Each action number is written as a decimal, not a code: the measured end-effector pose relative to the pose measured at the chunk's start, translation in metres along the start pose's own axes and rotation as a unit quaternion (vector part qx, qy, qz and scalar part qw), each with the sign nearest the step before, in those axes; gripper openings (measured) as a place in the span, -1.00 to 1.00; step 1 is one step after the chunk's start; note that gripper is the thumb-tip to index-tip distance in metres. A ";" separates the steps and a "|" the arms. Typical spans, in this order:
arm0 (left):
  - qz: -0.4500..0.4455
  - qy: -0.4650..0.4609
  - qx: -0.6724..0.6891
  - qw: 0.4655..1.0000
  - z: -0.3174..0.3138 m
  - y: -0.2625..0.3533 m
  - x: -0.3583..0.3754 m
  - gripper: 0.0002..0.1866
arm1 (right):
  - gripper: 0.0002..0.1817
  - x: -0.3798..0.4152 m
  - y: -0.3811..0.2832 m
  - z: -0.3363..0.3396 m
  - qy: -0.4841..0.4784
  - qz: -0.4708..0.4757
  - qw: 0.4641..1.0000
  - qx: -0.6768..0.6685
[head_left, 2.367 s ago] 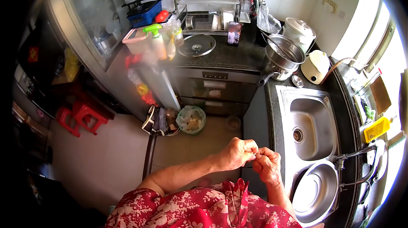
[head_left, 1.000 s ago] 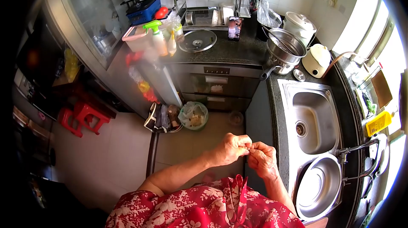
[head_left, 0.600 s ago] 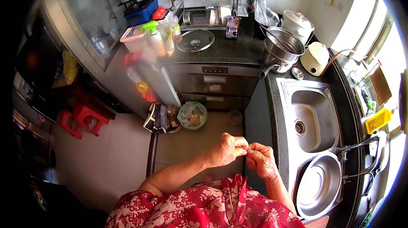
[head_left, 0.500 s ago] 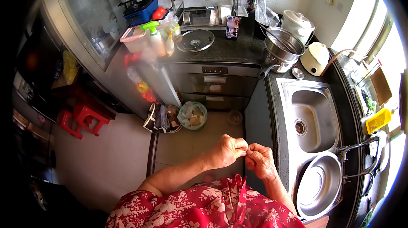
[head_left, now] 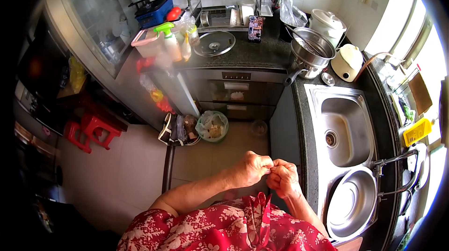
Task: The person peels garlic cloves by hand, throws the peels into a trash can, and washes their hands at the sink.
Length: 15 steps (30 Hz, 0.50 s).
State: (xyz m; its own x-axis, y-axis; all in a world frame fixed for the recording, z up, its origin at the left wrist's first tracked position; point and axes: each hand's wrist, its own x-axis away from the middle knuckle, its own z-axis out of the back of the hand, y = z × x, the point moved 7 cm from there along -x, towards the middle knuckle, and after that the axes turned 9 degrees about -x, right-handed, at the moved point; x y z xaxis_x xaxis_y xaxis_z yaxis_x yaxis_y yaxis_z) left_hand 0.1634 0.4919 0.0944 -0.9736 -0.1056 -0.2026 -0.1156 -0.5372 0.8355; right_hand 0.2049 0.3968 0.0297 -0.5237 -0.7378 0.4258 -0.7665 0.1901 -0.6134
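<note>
In front of my body, over the floor, my left hand (head_left: 253, 168) and my right hand (head_left: 283, 178) meet at the fingertips. Both are closed in a pinch, thumbs against bent fingers. Whatever lies between the fingertips, if anything, is too small or hidden to make out. Below them is the red floral garment (head_left: 201, 225) I wear, tied with a bow. Closest on the right is the dark counter edge beside the steel sink (head_left: 346, 134), and a metal basin (head_left: 351, 204) sits in the nearer bowl.
A lined waste bin (head_left: 212, 126) stands by the drawers. On the counter are a pot lid (head_left: 214, 44), a propped phone (head_left: 255, 29), a steel pot with a strainer (head_left: 312, 47) and a cream appliance (head_left: 347, 64). Red stools (head_left: 100, 129) stand at left. The faucet (head_left: 397, 157) reaches over the sink.
My joined hands have shifted very slightly, the right one a little left and up. The fingertips stay together. Everything else holds its place.
</note>
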 end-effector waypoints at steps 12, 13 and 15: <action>-0.065 0.004 -0.018 0.998 0.000 0.004 -0.006 -0.96 | -0.88 0.003 -0.001 -0.005 -0.031 0.004 0.997 -0.065; -0.048 0.010 0.000 0.999 0.002 0.005 -0.007 -0.95 | -0.88 0.003 -0.004 -0.006 -0.049 0.007 0.997 -0.052; -0.033 0.016 0.017 0.999 0.004 0.003 -0.009 -0.94 | -0.88 0.003 -0.008 -0.007 -0.062 0.012 0.997 -0.039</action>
State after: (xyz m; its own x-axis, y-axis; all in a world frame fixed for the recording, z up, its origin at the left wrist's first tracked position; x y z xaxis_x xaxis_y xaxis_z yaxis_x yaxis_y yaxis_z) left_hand 0.1705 0.4942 0.1010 -0.9566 -0.0980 -0.2746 -0.1875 -0.5145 0.8368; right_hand 0.2068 0.3979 0.0404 -0.4961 -0.8055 0.3240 -0.7835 0.2546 -0.5668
